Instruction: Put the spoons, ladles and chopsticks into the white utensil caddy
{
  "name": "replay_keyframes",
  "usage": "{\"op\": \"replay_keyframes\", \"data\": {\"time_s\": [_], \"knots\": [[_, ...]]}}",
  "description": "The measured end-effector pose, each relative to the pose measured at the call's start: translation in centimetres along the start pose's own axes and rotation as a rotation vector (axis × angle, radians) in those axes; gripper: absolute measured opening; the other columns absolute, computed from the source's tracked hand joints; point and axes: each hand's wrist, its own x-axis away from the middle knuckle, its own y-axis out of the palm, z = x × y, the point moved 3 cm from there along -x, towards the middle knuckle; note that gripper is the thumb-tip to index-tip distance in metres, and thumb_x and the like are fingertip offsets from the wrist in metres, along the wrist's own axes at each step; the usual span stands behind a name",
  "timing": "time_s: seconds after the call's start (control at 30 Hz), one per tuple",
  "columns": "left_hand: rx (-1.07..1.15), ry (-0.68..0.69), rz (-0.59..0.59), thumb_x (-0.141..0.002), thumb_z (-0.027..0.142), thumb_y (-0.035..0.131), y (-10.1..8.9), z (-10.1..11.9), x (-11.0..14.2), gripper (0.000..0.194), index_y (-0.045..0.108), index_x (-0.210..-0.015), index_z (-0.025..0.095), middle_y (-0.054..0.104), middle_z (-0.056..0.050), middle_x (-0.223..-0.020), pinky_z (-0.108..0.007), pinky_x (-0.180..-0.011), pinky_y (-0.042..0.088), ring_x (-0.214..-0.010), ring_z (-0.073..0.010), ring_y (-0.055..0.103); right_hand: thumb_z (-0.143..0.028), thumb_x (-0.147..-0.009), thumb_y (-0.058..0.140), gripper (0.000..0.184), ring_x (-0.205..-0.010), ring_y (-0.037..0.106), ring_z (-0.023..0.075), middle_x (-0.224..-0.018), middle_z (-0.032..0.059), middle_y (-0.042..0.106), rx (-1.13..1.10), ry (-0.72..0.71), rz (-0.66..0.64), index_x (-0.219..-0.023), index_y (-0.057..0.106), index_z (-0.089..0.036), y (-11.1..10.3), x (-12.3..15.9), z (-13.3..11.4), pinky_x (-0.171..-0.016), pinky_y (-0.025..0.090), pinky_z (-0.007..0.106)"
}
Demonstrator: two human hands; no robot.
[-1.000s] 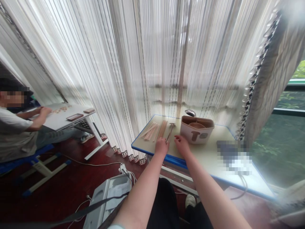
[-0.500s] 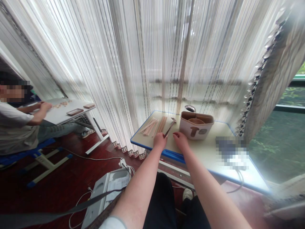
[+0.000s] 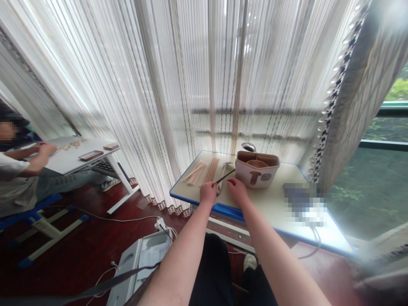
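Observation:
My left hand (image 3: 208,192) rests near the front of the small blue-edged table (image 3: 270,204) and pinches a thin dark stick (image 3: 225,176) that angles up to the right. My right hand (image 3: 236,189) lies just beside it, fingers curled, apparently empty, close to the stick's free end. Behind the hands lie two bundles of pale wooden sticks (image 3: 202,171) and a metal utensil (image 3: 222,171). A beige divided holder (image 3: 256,169) stands to the right of them.
A striped curtain (image 3: 191,85) hangs behind the table. A blurred dark object (image 3: 302,203) with a cable lies on the table's right part. On the floor sits a grey machine (image 3: 140,263) and a power strip (image 3: 162,223). Another person (image 3: 19,178) works at a white table (image 3: 79,153) far left.
My left hand has lifted the dark stick off the table and swung it towards the right, from lying along the bundles to pointing at the holder. The view shifted slightly.

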Motion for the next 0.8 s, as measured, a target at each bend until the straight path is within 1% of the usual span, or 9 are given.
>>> {"op": "replay_keyframes", "data": {"time_s": [0.13, 0.27, 0.37, 0.5, 0.67, 0.8], "knots": [[0.015, -0.002, 0.004, -0.083, 0.032, 0.043, 0.1, -0.3, -0.4, 0.030, 0.071, -0.081, 0.019, 0.069, -0.008, -0.077, -0.025, -0.065, 0.037, -0.073, -0.0167, 0.060, -0.029, -0.077, 0.046, 0.026, -0.079, 0.060, 0.0180, -0.087, 0.0057, 0.068, 0.054, -0.005, -0.004, -0.089, 0.066, -0.018, 0.4, -0.4, 0.1, -0.073, 0.043, 0.028], [0.091, -0.029, 0.012, -0.083, 0.032, 0.043, 0.0, -0.8, -0.6, 0.031, 0.070, -0.078, 0.018, 0.068, -0.006, -0.073, -0.024, -0.063, 0.037, -0.069, -0.0153, 0.059, -0.030, -0.077, 0.047, 0.026, -0.079, 0.060, 0.0186, -0.086, 0.0063, 0.068, 0.082, -0.003, 0.004, -0.088, 0.067, -0.018, 0.6, -0.7, 0.2, -0.073, 0.043, 0.029], [0.155, -0.051, 0.044, -0.083, 0.033, 0.043, -0.2, -1.1, -0.6, 0.032, 0.069, -0.075, 0.018, 0.068, -0.005, -0.070, -0.024, -0.063, 0.037, -0.067, -0.0152, 0.059, -0.030, -0.077, 0.047, 0.025, -0.078, 0.060, 0.0192, -0.085, 0.0069, 0.068, 0.067, -0.002, 0.012, -0.087, 0.067, -0.019, 0.7, -0.8, 0.2, -0.072, 0.043, 0.030], [0.236, -0.080, 0.071, -0.083, 0.035, 0.042, -0.3, -1.7, -0.8, 0.034, 0.069, -0.072, 0.017, 0.069, -0.005, -0.071, -0.025, -0.063, 0.038, -0.069, -0.0158, 0.060, -0.032, -0.078, 0.046, 0.026, -0.078, 0.060, 0.0194, -0.084, 0.0066, 0.068, 0.024, -0.006, 0.018, -0.086, 0.067, -0.019, 0.5, -0.8, 0.2, -0.072, 0.043, 0.030], [0.334, -0.095, 0.090, -0.082, 0.041, 0.041, -0.3, -2.5, -0.8, 0.039, 0.069, -0.072, 0.016, 0.067, -0.005, -0.065, -0.023, -0.060, 0.039, -0.064, -0.0150, 0.059, -0.035, -0.077, 0.047, 0.028, -0.080, 0.061, 0.0199, -0.086, 0.0075, 0.068, -0.080, 0.012, 0.023, -0.086, 0.067, -0.018, 0.4, -0.6, -0.1, -0.075, 0.044, 0.030], [0.361, -0.101, 0.121, -0.081, 0.042, 0.042, -0.7, -3.0, -0.5, 0.040, 0.069, -0.070, 0.015, 0.064, -0.004, -0.060, -0.024, -0.058, 0.038, -0.059, -0.0144, 0.057, -0.039, -0.076, 0.046, 0.034, -0.077, 0.061, 0.0194, -0.087, 0.0078, 0.068, -0.291, 0.093, 0.030, -0.090, 0.066, -0.015, 1.0, -0.9, -1.3, -0.069, 0.046, 0.029]]}}
